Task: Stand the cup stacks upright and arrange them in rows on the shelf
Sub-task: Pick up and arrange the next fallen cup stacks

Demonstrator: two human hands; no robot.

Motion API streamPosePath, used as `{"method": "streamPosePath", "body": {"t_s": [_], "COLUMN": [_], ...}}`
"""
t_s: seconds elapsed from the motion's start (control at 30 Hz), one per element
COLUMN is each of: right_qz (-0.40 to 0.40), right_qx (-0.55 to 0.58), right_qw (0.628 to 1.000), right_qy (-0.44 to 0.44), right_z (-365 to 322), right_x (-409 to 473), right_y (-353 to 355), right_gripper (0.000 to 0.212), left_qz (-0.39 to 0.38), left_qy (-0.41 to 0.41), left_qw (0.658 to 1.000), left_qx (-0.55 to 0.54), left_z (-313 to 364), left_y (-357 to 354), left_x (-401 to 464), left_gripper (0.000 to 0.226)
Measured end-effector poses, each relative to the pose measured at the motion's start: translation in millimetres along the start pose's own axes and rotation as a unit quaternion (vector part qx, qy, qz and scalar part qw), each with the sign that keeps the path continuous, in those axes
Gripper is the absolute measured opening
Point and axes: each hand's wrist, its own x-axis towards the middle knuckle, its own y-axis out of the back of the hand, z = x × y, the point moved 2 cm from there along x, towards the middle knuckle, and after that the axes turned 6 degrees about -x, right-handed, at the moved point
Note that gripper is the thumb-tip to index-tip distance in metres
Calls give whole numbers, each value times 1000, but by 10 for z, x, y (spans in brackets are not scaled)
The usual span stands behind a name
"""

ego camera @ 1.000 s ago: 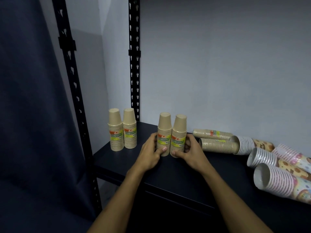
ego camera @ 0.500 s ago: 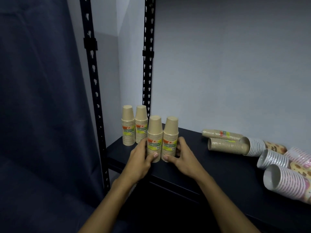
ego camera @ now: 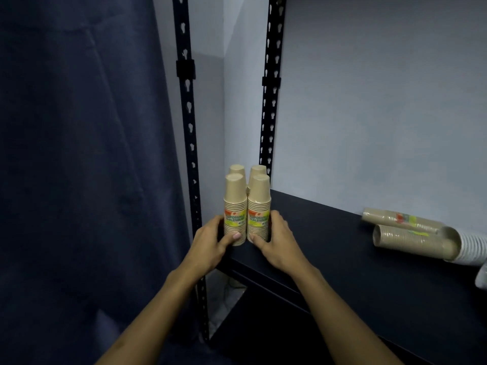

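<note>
Both hands, left and right, stayed clamped around the front stacks, which had slid left along the shelf to stand just before the back pair. Two rows formed; fallen stacks remained at right.

4 upright cup stacks are standing in 2 rows at the left end of the shelf: the front pair is sitting directly before the rear pair. The left hand and right hand are flanking the front pair. 2 fallen stacks are lying well apart at right.
</note>
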Motion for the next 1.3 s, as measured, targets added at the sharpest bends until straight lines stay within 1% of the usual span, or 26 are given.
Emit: {"method": "streamPosePath", "body": {"t_s": [0.07, 0.2, 0.33, 0.47, 0.67, 0.77, 0.93, 1.0, 1.1, 1.17, 1.3], "right_qz": [1, 14, 10, 14, 6, 0, -6, -10, -17, -20, -41], "right_qx": [11, 38, 35, 32, 31, 30, 14, -16, -103, -158, -235], "right_qw": [1000, 999, 999, 999, 999, 998, 997, 998, 993, 985, 970], "right_qy": [-2, -16, -28, -27, -42, -52, -73, -68, -63, -68, -46], "right_z": [34, 78, 101, 128, 85, 49, 0, -36, -80, -77, 11], "right_x": [-2, -3, 6, 7, -12, -30, -79, -109, -226, -349, -603], "right_y": [-24, -44, -60, -62, -30, -6, 23, 46, 93, 133, 234], "right_gripper": [51, 62, 53, 56, 60, 60, 57, 60, 68, 67, 53], "left_qz": [25, 63, 79, 89, 75, 70, 56, 45, 27, 30, 28], "left_qy": [-2, -23, -28, -31, 6, 28, 52, 58, 65, 73, 96], "left_qw": [1000, 998, 996, 995, 997, 997, 997, 997, 997, 996, 993], "left_qx": [-11, -22, -19, -22, -19, -22, -15, -8, 21, 37, 63], "left_z": [-43, -35, -33, -14, -26, -3, 78, 111, 161, 189, 200], "left_y": [-54, -158, -219, -243, -256, -248, -243, -228, -210, -215, -255], "left_x": [-46, -99, -110, -122, -126, -131, -182, -205, -288, -385, -611], "left_gripper": [46, 41, 42, 44, 50, 63, 61, 73, 99, 105, 109]}}
